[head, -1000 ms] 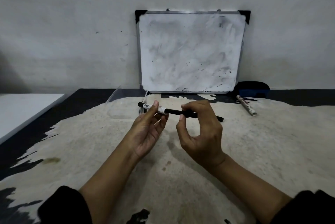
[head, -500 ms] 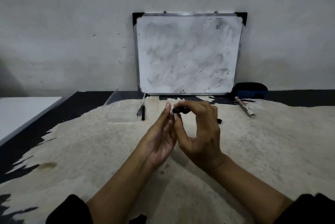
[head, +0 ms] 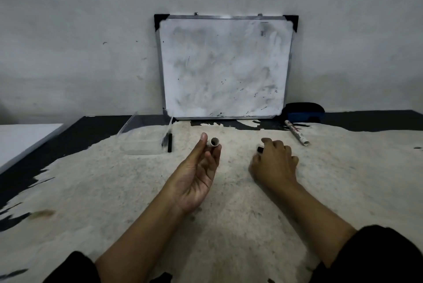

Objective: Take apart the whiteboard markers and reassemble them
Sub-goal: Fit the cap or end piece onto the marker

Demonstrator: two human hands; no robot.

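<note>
Marker barrel (head: 214, 142): white tube, open end toward camera, raised above the table.
Left hand (head: 196, 175): palm up, thumb and fingers pinched the barrel.
Right hand (head: 273, 163): lowered on the table (head: 91, 191), fingers curled around a black piece (head: 259, 149).
Second marker (head: 296, 132): lay near the whiteboard (head: 225, 67).
Black marker part (head: 169, 142): beside the clear tray (head: 142, 138).

Left hand (head: 194, 175): palm up, pinching a white tube (head: 213, 142), open end toward camera
Right hand (head: 273, 163): knuckles up on the table (head: 114, 191), fingers closed on a black part (head: 260, 149)
Behind: whiteboard (head: 225, 67) against wall, clear tray (head: 143, 138), black rod (head: 169, 142), second marker (head: 296, 132), eraser (head: 303, 112)
</note>
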